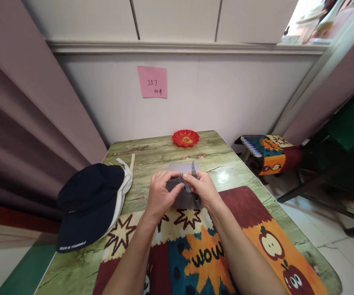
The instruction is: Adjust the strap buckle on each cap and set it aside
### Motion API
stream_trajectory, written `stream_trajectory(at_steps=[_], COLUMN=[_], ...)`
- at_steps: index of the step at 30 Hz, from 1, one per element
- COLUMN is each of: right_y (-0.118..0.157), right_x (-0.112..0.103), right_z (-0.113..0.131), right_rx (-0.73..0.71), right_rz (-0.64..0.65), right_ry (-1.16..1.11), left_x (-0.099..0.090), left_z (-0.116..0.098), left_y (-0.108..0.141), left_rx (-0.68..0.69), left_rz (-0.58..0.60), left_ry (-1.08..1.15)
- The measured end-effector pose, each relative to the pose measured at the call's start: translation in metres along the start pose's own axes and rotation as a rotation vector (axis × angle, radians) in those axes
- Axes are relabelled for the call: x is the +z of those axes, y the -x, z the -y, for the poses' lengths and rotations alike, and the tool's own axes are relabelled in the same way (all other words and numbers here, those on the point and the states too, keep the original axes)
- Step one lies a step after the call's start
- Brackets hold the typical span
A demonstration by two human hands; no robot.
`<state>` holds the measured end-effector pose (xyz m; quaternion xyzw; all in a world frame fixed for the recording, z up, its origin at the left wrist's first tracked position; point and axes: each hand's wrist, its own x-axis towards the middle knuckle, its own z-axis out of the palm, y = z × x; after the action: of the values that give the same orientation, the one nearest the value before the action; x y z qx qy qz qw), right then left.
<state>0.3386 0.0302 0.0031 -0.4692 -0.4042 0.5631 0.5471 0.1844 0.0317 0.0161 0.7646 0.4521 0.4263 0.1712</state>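
Note:
A grey cap [186, 201] sits at the middle of the table, partly hidden behind both hands. Its pale brim seems to show just beyond the fingers. My left hand [161, 192] is closed on the left side of the cap's strap, thumb and fingertips close to a small metal buckle [180, 178]. From the other side my right hand [204, 189] pinches the strap [194, 169] beside the buckle, and the strap's loose end sticks up above the fingers. The fingertips of both hands almost meet.
To the left lies a stack of caps, a navy cap [90, 200] over a white cap [126, 180]. A red scalloped plate [186, 138] stands at the table's far edge. Under my forearms is a colourful mat [256, 209]. A patterned stool [272, 153] stands right of the table.

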Motion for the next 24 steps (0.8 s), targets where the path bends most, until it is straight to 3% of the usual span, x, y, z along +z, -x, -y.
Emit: stream_trajectory(at_steps=[6, 18, 21, 24], right_y=[0.005, 0.005, 0.003, 0.000], right_x=[0.003, 0.002, -0.003, -0.009], right_z=[0.005, 0.007, 0.006, 0.005], right_rx=[-0.006, -0.012, -0.065, -0.147], right_rz=[0.003, 0.016, 0.052, -0.016], right_ry=[-0.036, -0.005, 0.069, 0.163], left_x=[0.005, 0.003, 0.002, -0.002], left_z=[0.002, 0.005, 0.001, -0.003], left_y=[0.002, 0.006, 0.007, 0.004], left_rx=[0.077, 0.165, 0.143, 0.052], left_rz=[-0.093, -0.115, -0.117, -0.129], left_ry=[-0.111, -0.196, -0.137, -0.008])
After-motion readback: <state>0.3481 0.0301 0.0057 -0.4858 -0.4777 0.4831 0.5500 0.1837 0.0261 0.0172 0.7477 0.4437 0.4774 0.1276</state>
